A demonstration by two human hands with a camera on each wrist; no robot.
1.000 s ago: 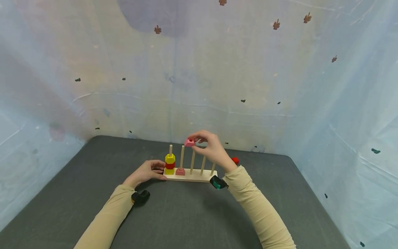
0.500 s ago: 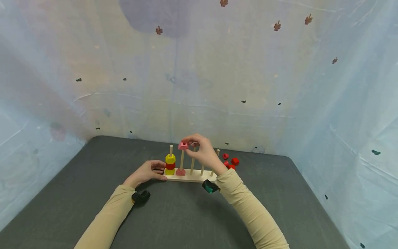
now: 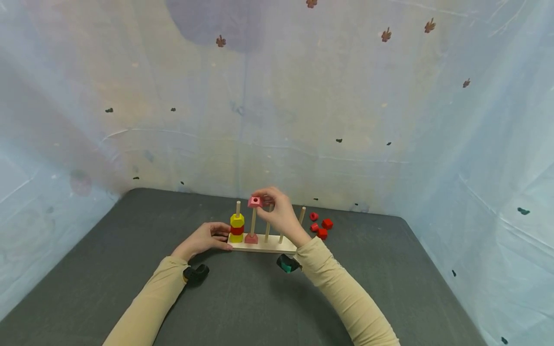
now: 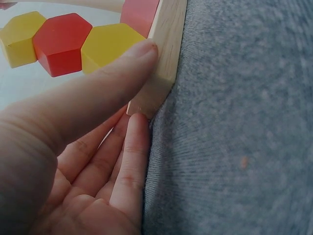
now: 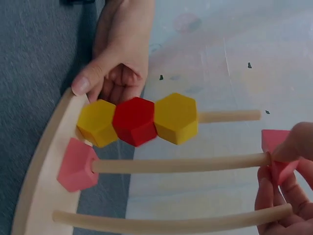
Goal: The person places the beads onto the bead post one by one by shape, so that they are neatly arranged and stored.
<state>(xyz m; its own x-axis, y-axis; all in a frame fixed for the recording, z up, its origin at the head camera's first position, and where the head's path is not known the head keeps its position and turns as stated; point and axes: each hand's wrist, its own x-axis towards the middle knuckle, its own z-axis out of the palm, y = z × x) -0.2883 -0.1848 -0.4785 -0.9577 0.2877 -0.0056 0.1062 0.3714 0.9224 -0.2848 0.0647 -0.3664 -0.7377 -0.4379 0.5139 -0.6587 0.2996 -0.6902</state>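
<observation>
My right hand [image 3: 279, 211] pinches a pink trapezoid bead [image 3: 254, 202] between thumb and fingers. The bead sits right at the tip of the second peg [image 5: 181, 164], its hole showing on top in the head view. Low on that same peg rests another pink bead [image 5: 78, 165]. My left hand [image 3: 205, 241] grips the left end of the wooden peg stand [image 3: 270, 245], thumb on its edge and fingers around the end. Beside it, the first peg bears a yellow hexagon bead [image 5: 99, 122], a red one [image 5: 135, 121] and a second yellow one [image 5: 177, 117].
Several loose red beads [image 3: 322, 233] lie on the dark grey table [image 3: 242, 298] to the right of the stand. Bare pegs [image 3: 268, 226] stand on the stand's right part, partly behind my right hand. A pale patterned curtain [image 3: 277, 96] hangs behind the table.
My right hand has moved left and slightly down, bringing the pink bead to the second peg's tip. The loose red beads are now more exposed. My left hand stays put.
</observation>
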